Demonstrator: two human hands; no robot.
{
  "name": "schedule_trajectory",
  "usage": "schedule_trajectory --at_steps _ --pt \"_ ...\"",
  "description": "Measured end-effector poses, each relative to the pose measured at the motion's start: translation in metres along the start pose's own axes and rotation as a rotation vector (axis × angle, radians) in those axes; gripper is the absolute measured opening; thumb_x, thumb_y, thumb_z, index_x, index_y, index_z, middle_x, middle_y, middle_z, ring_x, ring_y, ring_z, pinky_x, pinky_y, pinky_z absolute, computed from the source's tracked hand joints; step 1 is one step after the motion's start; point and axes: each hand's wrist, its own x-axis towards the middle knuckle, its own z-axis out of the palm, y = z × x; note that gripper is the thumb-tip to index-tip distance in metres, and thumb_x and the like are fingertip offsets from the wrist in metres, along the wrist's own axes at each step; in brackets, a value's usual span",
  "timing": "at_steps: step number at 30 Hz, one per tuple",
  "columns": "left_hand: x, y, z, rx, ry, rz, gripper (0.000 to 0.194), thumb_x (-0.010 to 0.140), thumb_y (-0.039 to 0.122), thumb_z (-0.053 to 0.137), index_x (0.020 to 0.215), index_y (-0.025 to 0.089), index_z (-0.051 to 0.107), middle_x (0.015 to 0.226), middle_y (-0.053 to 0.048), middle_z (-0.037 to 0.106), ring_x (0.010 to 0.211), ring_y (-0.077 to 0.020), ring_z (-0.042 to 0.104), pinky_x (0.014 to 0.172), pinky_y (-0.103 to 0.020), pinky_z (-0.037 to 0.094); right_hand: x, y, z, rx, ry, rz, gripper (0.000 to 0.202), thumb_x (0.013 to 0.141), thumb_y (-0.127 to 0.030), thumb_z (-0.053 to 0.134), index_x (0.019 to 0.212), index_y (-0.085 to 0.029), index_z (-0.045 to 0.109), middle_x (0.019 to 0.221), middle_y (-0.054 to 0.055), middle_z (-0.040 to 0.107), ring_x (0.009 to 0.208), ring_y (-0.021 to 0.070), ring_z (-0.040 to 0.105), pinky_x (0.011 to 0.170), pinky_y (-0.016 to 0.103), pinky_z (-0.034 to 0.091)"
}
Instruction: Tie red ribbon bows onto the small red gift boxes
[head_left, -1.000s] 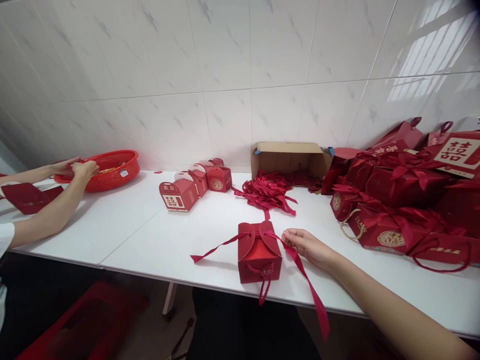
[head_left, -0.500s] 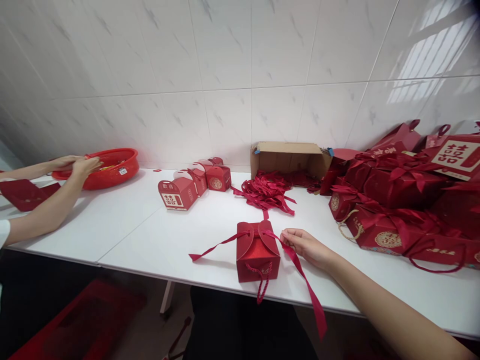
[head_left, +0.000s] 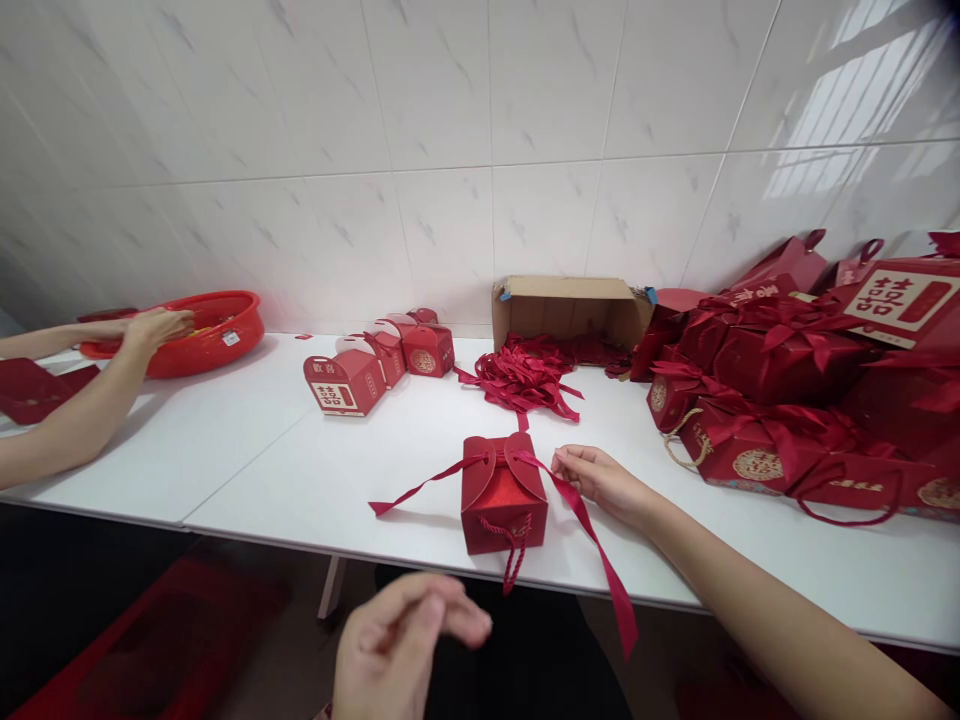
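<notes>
A small red gift box (head_left: 504, 505) with a twisted cord handle stood near the front edge of the white table (head_left: 270, 480). Red ribbon (head_left: 592, 530) ran through its top, one tail spread to each side. My right hand (head_left: 600, 485) pinched the right-hand length between thumb and fingertips. My left hand (head_left: 409, 640), blurred, was held empty below the table edge, fingers curled and partly open. Beyond the box lay a ribbon heap (head_left: 521, 375), spilling from a cardboard carton (head_left: 570, 305).

Box (head_left: 504, 505), red, upright between the hands; ribbon (head_left: 600, 555) at right hand's (head_left: 592, 480) fingertips; left hand (head_left: 409, 645) nearer, apart.
</notes>
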Motion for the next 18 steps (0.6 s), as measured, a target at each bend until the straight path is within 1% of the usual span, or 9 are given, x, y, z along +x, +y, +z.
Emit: schedule_trajectory --at_steps 3,5,6,7,9,11,12,15,18 --pt "0.03 0.0 -0.008 0.184 0.252 0.001 0.023 0.067 0.038 0.072 0.084 0.022 0.07 0.068 -0.004 0.071 0.071 -0.0192 0.065 0.075 -0.029 0.049 -0.01 -0.009 0.002 -0.085 0.325 -0.201 0.028 0.073 -0.046 0.065 0.074 -0.019 0.059 0.075 0.001 0.055 0.064 0.0109 0.048 0.059 0.024 0.036" --pt "0.043 -0.001 -0.013 0.329 0.311 0.022 0.025 0.068 0.038 0.071 0.087 0.021 0.07 0.073 -0.004 0.072 0.079 -0.0197 0.065 0.078 -0.027 0.048 -0.027 -0.015 0.007 -0.121 0.475 -0.339 0.026 0.077 -0.045 0.062 0.072 -0.02 0.057 0.069 0.0 0.052 0.059 0.0102 0.045 0.056 0.025 0.035" --pt "0.049 -0.001 -0.015 0.395 0.319 0.039 0.025 0.068 0.038 0.07 0.086 0.021 0.07 0.073 -0.004 0.072 0.08 -0.0199 0.065 0.078 -0.026 0.047 -0.038 -0.018 0.011 -0.123 0.454 -0.345 0.028 0.079 -0.046 0.059 0.07 -0.02 0.056 0.063 -0.001 0.049 0.054 0.0096 0.043 0.053 0.025 0.034" --pt "0.054 -0.001 -0.016 0.455 0.315 0.054 0.023 0.068 0.038 0.07 0.085 0.022 0.07 0.071 -0.004 0.071 0.079 -0.02 0.065 0.077 -0.026 0.047 -0.05 -0.019 0.016 -0.116 0.372 -0.294 0.032 0.081 -0.048 0.055 0.067 -0.02 0.055 0.057 -0.002 0.046 0.049 0.0089 0.04 0.049 0.024 0.031" --pt "0.062 -0.001 -0.016 0.566 0.279 0.083 0.02 0.07 0.038 0.068 0.082 0.022 0.07 0.064 -0.003 0.069 0.071 -0.0194 0.064 0.067 -0.025 0.046 -0.071 -0.018 0.027 -0.163 0.05 -0.041 0.042 0.084 -0.055 0.045 0.069 -0.018 0.058 0.05 -0.001 0.046 0.043 0.0084 0.038 0.043 0.024 0.027" --pt "0.071 -0.001 -0.016 0.687 0.198 0.12 0.018 0.071 0.039 0.065 0.078 0.023 0.069 0.061 -0.002 0.066 0.063 -0.0189 0.061 0.058 -0.024 0.042 -0.084 -0.012 0.036 -0.209 -0.193 0.166 0.046 0.084 -0.059 0.04 0.08 -0.018 0.06 0.059 0.001 0.054 0.044 0.0084 0.042 0.041 0.022 0.027" --pt "0.074 -0.001 -0.016 0.755 0.144 0.142 0.016 0.073 0.039 0.064 0.075 0.024 0.068 0.061 -0.002 0.066 0.062 -0.0192 0.059 0.057 -0.025 0.041 -0.086 -0.008 0.039 -0.216 -0.233 0.219 0.046 0.084 -0.06 0.041 0.086 -0.018 0.06 0.067 0.002 0.057 0.046 0.0082 0.044 0.041 0.021 0.028" --pt "0.083 -0.004 -0.016 0.898 0.027 0.2 0.014 0.076 0.033 0.059 0.067 0.025 0.067 0.07 -0.004 0.066 0.076 -0.0228 0.056 0.076 -0.031 0.039 -0.081 0.004 0.042 -0.083 -0.117 0.239 0.045 0.082 -0.061 0.044 0.095 -0.02 0.058 0.075 0.001 0.056 0.046 0.0057 0.04 0.039 0.019 0.026" --pt "0.088 -0.003 -0.014 0.734 0.066 0.125 0.016 0.073 0.021 0.057 0.081 0.028 0.069 0.089 -0.003 0.066 0.097 -0.0251 0.051 0.094 -0.035 0.029 -0.07 0.008 0.037 0.165 0.072 0.222 0.045 0.081 -0.059 0.048 0.107 -0.023 0.055 0.073 0.0 0.055 0.043 0.0054 0.035 0.036 0.018 0.021"
